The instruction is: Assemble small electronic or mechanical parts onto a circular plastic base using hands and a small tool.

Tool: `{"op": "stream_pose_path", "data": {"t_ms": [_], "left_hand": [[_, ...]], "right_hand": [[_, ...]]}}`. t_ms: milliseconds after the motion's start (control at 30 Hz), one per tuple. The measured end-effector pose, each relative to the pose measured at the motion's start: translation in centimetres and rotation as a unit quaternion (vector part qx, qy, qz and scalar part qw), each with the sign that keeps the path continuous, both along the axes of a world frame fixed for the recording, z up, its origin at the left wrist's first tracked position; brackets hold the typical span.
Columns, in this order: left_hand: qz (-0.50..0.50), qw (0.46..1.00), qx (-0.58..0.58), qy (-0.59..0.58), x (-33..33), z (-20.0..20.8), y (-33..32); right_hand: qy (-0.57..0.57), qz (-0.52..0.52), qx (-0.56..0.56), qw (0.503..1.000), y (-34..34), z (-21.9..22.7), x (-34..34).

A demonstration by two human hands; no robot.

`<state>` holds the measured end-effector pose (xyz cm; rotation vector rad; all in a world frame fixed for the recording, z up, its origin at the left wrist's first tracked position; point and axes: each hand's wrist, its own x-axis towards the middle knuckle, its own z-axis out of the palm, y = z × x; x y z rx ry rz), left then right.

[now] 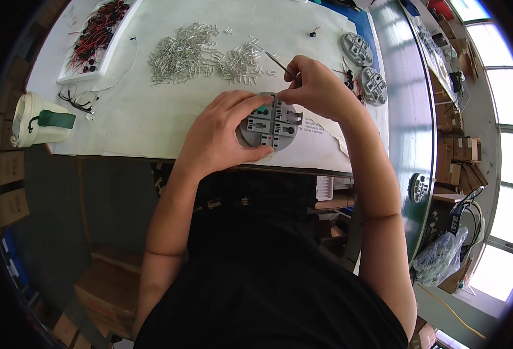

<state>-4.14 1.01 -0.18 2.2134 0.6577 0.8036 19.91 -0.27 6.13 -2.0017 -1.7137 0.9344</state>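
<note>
A round grey fixture (272,123) with slots and small red and green parts lies on the white-covered table (140,116) near its front edge. My left hand (218,136) grips the fixture's left side, thumb along its lower rim. My right hand (317,87) hovers over the fixture's upper right, fingers pinched on thin metal tweezers (279,63) whose free end points up and left. What the tweezers' tip holds is hidden by my fingers.
A heap of small clear tubes (201,55) lies just beyond the fixture. A white tray of red and black wires (96,29) sits far left, a cream cup with green lid strap (38,119) at the left edge. Two more round fixtures (366,67) lie at right.
</note>
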Motion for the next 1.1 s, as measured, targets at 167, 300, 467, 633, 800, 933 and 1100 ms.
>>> {"op": "stream_pose_path", "data": {"t_ms": [167, 300, 467, 633, 800, 933, 1100], "left_hand": [[0.000, 1.000, 0.003, -0.003, 0.1, 0.0, 0.0], [-0.001, 1.000, -0.003, -0.001, 0.1, 0.1, 0.0], [-0.001, 1.000, -0.002, -0.003, 0.0, -0.1, 0.0], [-0.003, 1.000, -0.005, -0.003, 0.1, 0.0, 0.0], [-0.010, 1.000, -0.005, -0.001, 0.1, 0.0, 0.1], [-0.008, 1.000, -0.006, 0.003, 0.1, -0.1, 0.2], [-0.015, 1.000, 0.013, 0.002, 0.2, -0.1, 0.4]], "right_hand": [[-0.029, 0.009, -0.001, 1.000, 0.1, 0.6, -0.3], [-0.039, 0.025, 0.001, 0.999, 0.2, 0.3, -0.1], [-0.015, 0.018, -0.009, 1.000, 0.0, 0.8, 0.0], [-0.013, 0.019, -0.009, 1.000, -0.1, -0.1, -0.1], [0.034, -0.014, -0.016, 0.999, -0.3, -0.3, -0.5], [0.052, -0.013, -0.034, 0.998, -0.6, -0.6, 0.5], [0.072, 0.002, -0.018, 0.997, -1.5, -2.2, 1.5]]}}
